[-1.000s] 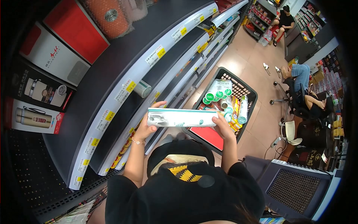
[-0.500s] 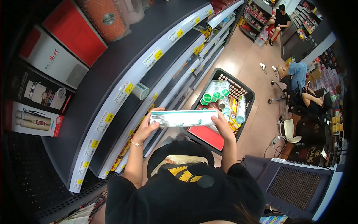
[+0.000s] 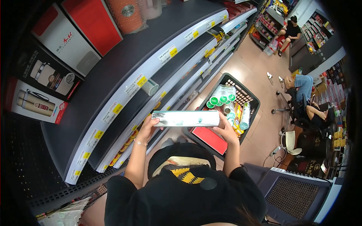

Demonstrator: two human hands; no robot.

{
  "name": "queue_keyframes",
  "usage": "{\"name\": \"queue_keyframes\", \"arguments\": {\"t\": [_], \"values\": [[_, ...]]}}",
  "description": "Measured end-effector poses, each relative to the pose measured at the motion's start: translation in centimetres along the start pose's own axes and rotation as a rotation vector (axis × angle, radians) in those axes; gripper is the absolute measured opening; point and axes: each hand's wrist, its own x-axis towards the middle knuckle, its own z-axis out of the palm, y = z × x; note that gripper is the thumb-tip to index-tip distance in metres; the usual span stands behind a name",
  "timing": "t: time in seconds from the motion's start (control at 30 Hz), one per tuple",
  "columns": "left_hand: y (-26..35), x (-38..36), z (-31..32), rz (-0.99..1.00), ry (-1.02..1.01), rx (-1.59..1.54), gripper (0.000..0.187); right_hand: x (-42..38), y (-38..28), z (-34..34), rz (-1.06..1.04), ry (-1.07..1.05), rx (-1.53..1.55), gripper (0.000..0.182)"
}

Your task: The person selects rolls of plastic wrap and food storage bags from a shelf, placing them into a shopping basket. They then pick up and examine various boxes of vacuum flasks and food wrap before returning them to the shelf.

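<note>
A long white box [image 3: 186, 119] with a teal edge lies level between my two hands, in front of my chest. My left hand [image 3: 148, 129] is closed on its left end, with the thumb on the near face. At the opposite end my right hand [image 3: 228, 132] grips it, with the thumb beneath. Just beyond the box, a black plastic basket [image 3: 258, 105] stands on the floor. Inside it are several green-ended cylindrical packs [image 3: 222, 97], a yellow packet [image 3: 237, 115], a pale green-and-white cylinder [image 3: 245, 116] and a red box [image 3: 209, 139]. The box's printing is too blurred to read.
Curved dark shelves with price tags [image 3: 139, 81] run along my left, holding boxed flasks [image 3: 36, 105] and one pale cylinder [image 3: 151, 87]. A grey slatted appliance [image 3: 296, 188] stands at right. Two seated people and a white chair [image 3: 291, 143] are farther off.
The box stays in both hands and has tilted slightly, showing a narrower face. My left thumb has shifted up and left along its end. The view has shifted a little.
</note>
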Motion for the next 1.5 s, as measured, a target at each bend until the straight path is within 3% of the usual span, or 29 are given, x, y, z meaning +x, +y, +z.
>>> {"name": "queue_keyframes", "arguments": {"t": [0.07, 0.1, 0.2, 0.23, 0.37, 0.47, 0.57, 0.67, 0.83, 0.9, 0.97, 1.13, 1.27, 1.37, 1.47, 1.5], "values": [[-1.0, 0.2, -1.1, -0.051, -0.031, -0.166, 0.044, 0.2, -0.5, 0.9, 0.002, 0.024, -0.002, 0.060], [-0.6, -0.1, 0.0, -0.104, 0.070, -0.228, 0.048, 0.3, -0.8, 1.4, 0.001, 0.039, -0.003, 0.060], [-1.5, -0.2, 0.2, -0.319, -0.028, -0.583, 0.053, 1.4, -2.6, 5.3, -0.137, 0.109, -0.103, 0.052], [-2.4, -0.1, -0.1, -0.357, -0.105, -0.630, 0.057, 1.3, -4.4, 7.3, -0.068, 0.149, -0.050, 0.044], [-4.4, -0.4, 0.1, -0.465, -0.142, -0.844, 0.063, 1.8, -4.1, 9.2, -0.243, 0.050, -0.227, 0.049], [-4.8, -0.7, 0.3, -0.418, -0.166, -0.822, 0.065, 1.6, -5.6, 10.5, -0.179, 0.022, -0.158, 0.049], [-4.9, -1.0, 0.1, -0.443, -0.086, -0.812, 0.067, 1.8, -4.5, 9.5, -0.219, -0.049, -0.390, 0.054], [-5.6, -1.3, -0.8, -0.414, -0.233, -0.862, 0.070, 2.6, -4.7, 9.5, -0.329, -0.085, -0.499, 0.063], [-4.3, -2.6, 0.9, -0.341, 0.190, -0.763, 0.067, 3.1, -5.0, 8.9, -0.345, -0.210, -0.727, 0.074], [-4.7, -2.9, 0.3, -0.288, 0.141, -0.785, 0.069, 3.2, -4.7, 8.3, -0.330, -0.192, -0.731, 0.073], [-6.5, -3.0, -2.3, -0.218, -0.166, -0.852, 0.070, 3.3, -4.1, 7.4, -0.235, -0.191, -0.619, 0.070], [-5.9, -3.6, -2.3, -0.217, -0.168, -0.755, 0.065, 3.3, -3.9, 7.0, -0.181, -0.180, -0.627, 0.060], [-4.9, -3.6, -0.9, -0.205, -0.090, -0.761, 0.053, 3.4, -2.3, 5.4, -0.211, -0.045, -0.405, 0.054], [-3.8, -3.1, 0.3, -0.170, 0.020, -0.473, 0.042, 3.3, -3.2, 3.2, -0.265, 0.109, -0.370, 0.051], [-1.6, -2.0, 0.7, -0.058, 0.117, 0.237, 0.033, 3.6, -3.1, 0.2, -0.354, 0.328, -0.287, 0.050], [-1.2, -1.5, 1.0, 0.120, 0.202, 0.367, 0.025, 3.8, -3.1, -0.1, -0.335, 0.392, -0.148, 0.051]]}}
